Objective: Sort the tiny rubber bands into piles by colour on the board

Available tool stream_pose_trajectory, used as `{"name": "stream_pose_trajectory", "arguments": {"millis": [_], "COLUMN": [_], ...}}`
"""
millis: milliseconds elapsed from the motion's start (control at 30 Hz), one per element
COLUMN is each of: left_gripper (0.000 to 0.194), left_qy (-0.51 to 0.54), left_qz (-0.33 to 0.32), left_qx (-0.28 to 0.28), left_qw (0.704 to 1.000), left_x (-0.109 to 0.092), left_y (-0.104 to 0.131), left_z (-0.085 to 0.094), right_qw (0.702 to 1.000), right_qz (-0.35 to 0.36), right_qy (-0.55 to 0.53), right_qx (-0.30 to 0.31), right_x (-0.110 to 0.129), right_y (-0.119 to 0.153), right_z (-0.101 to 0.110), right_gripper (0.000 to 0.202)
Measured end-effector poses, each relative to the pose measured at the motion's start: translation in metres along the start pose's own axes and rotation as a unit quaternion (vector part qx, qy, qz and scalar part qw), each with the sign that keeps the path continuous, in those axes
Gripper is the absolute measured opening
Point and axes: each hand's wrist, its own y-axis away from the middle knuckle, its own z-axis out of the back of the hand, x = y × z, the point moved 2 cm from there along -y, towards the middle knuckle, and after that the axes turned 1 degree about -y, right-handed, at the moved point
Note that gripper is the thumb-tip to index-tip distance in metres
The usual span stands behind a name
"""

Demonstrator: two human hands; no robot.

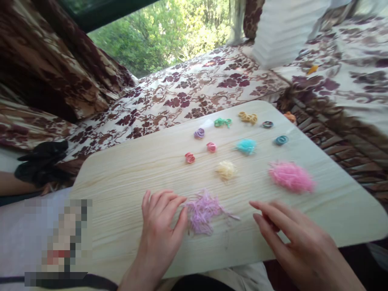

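Observation:
On the pale wooden board lies a loose pile of thin lilac strands (pixel 203 214), a few trailing off to its right. My left hand (pixel 163 224) is at the pile's left edge, palm down, with thumb and index finger apart and nothing visible between them. To the right of the pile my right hand (pixel 297 234) hovers, slightly blurred, thumb and forefinger apart and apparently holding nothing. Beyond it is a larger pile of pink strands (pixel 291 176). A cream pile (pixel 227 170) and a turquoise pile (pixel 246 146) lie farther back.
Small coiled bands dot the board (pixel 121 173): red (pixel 189 157), pink (pixel 211 147), purple (pixel 199 133), green (pixel 223 122), yellow (pixel 247 117), dark multicoloured (pixel 267 124) and teal (pixel 281 140). An orange one (pixel 290 117) is past the board's edge. Floral fabric (pixel 182 99) surrounds the far side.

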Motion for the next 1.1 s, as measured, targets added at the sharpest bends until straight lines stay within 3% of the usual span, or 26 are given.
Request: {"name": "stream_pose_trajectory", "arguments": {"millis": [133,400,667,900,1100], "left_gripper": [0.020,0.020,0.015,0.014,0.013], "left_qy": [0.001,0.080,0.068,0.060,0.065], "left_qz": [0.023,0.015,0.040,0.029,0.030], "left_qx": [0.023,0.053,-0.010,0.035,0.033], "left_qw": [0.999,0.995,0.997,0.997,0.997], "left_x": [0.003,-0.002,0.005,0.004,0.003], "left_y": [0.007,0.015,0.001,-0.013,-0.012], "left_z": [0.001,0.003,0.002,-0.007,-0.010], "right_qw": [0.995,0.986,0.987,0.989,0.989], "right_qz": [0.072,0.145,0.132,0.127,0.117], "right_qy": [-0.037,0.003,-0.007,-0.015,-0.021], "right_qx": [0.057,0.079,0.092,0.080,0.086], "right_x": [0.026,0.057,0.054,0.053,0.049], "right_y": [-0.003,-0.026,-0.026,-0.024,-0.023], "right_z": [-0.021,-0.035,-0.031,-0.030,-0.031], "right_gripper": [0.025,0.029,0.022,0.023,0.024]}}
